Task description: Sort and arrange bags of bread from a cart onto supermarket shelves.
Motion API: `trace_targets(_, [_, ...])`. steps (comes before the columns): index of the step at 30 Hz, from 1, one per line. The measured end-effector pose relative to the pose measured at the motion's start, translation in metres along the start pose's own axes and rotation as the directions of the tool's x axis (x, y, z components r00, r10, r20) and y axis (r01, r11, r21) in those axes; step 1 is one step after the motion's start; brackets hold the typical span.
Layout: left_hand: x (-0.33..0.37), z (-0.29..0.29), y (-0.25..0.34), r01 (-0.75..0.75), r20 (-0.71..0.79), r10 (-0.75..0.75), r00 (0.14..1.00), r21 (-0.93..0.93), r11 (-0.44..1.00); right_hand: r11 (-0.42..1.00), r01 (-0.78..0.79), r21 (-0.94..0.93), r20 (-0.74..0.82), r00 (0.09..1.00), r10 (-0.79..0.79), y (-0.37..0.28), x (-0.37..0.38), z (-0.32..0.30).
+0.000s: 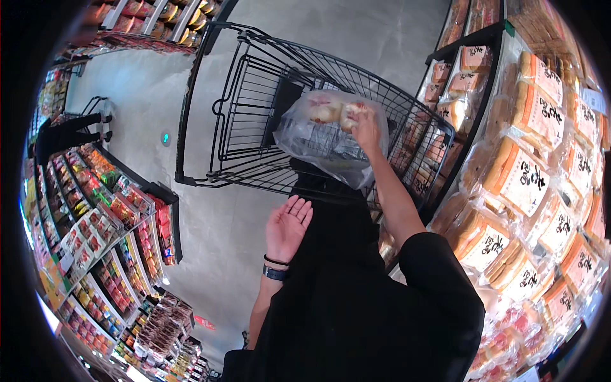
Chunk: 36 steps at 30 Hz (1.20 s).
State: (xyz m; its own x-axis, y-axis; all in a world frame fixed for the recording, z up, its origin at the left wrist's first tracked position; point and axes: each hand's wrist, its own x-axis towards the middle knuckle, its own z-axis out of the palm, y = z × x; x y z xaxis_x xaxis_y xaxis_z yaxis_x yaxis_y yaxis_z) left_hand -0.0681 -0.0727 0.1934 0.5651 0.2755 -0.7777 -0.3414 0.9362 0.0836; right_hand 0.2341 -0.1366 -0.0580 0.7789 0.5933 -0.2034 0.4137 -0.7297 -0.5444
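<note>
My right hand [364, 130] reaches over the black wire shopping cart [238, 137], its fingers closed on a round wrapped bun [354, 109] at the top of a large clear plastic bag [293, 127]. Beside that bun sits another wrapped bun [324, 109]. Lower in the bag, something dark and shiny shows through the plastic, too blurred to name. My left hand [289, 229] is raised in front of my body on the near side of the cart. Its palm faces up, the fingers are extended, and nothing lies in it.
To the right, a slanted shelf carries stacked bread packages [519, 178] in clear wrapping, close to the cart's right end. Snack shelves [118, 254] stand at the left. Beyond them a person in dark clothes [63, 137] is on the grey floor [143, 83].
</note>
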Motion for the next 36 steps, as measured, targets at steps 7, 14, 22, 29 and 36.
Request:
trace_targets(7, [0.009,0.036,-0.007,-0.002,0.054,-0.006,0.999,0.148,0.989,0.991,-0.131,0.006,0.133,0.983,0.129,0.034,0.0,0.012])
trace_targets(14, [0.022,0.043,0.003,0.075,0.15,-0.112,0.982,0.232,0.97,0.929,0.055,0.367,-0.042,0.998,-0.042,0.011,-0.046,-0.028])
trace_targets(22, [0.042,0.01,0.05,0.053,0.111,-0.107,0.988,0.41,0.91,0.385,-0.204,0.9,0.217,0.976,0.01,-0.07,-0.155,-0.142])
trace_targets(29, [0.054,-0.022,0.058,0.16,0.143,-0.31,0.94,0.619,0.769,0.098,-0.095,0.991,0.087,0.993,0.083,-0.139,-0.272,-0.193])
trace_targets(36, [0.01,-0.066,0.039,0.332,0.38,-0.693,0.613,0.672,0.662,-0.106,0.096,0.99,-0.061,0.952,0.299,-0.204,-0.431,-0.168])
